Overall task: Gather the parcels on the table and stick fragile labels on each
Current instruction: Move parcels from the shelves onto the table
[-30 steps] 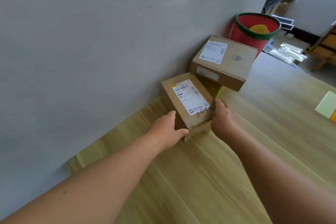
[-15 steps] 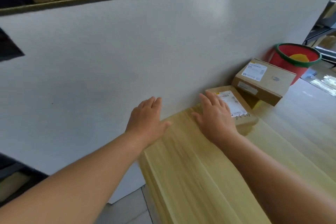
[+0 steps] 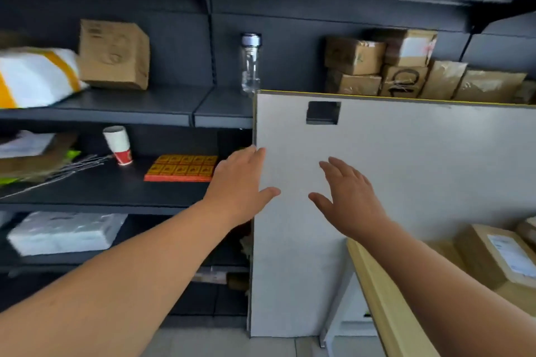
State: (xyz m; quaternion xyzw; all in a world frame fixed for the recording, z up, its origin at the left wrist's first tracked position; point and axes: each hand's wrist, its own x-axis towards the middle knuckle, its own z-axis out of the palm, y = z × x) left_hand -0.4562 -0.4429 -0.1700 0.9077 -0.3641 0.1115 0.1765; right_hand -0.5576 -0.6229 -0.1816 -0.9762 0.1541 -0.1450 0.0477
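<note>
A brown cardboard parcel (image 3: 497, 255) with a white shipping label lies on the wooden table (image 3: 383, 301) at the lower right, partly behind my right forearm. Both hands hover in mid-air in front of the white partition board (image 3: 406, 171). My left hand (image 3: 240, 182) is open with fingers spread, at the board's left edge. My right hand (image 3: 348, 197) is open too, palm down, left of the parcel and apart from it. A sheet of orange-red labels (image 3: 182, 172) lies on the dark shelf, just left of my left hand.
Dark metal shelving (image 3: 116, 191) fills the left side. It holds a paper cup (image 3: 119, 145), a cardboard box (image 3: 114, 53), a clear bottle (image 3: 251, 64), a white-and-yellow bag (image 3: 34, 75) and white packs (image 3: 63, 232). Several taped boxes (image 3: 385, 66) stand behind the board.
My hands let go of the parcel and lifted off the table. The view swung left and up, so the shelving came into sight and the parcels slid to the lower right.
</note>
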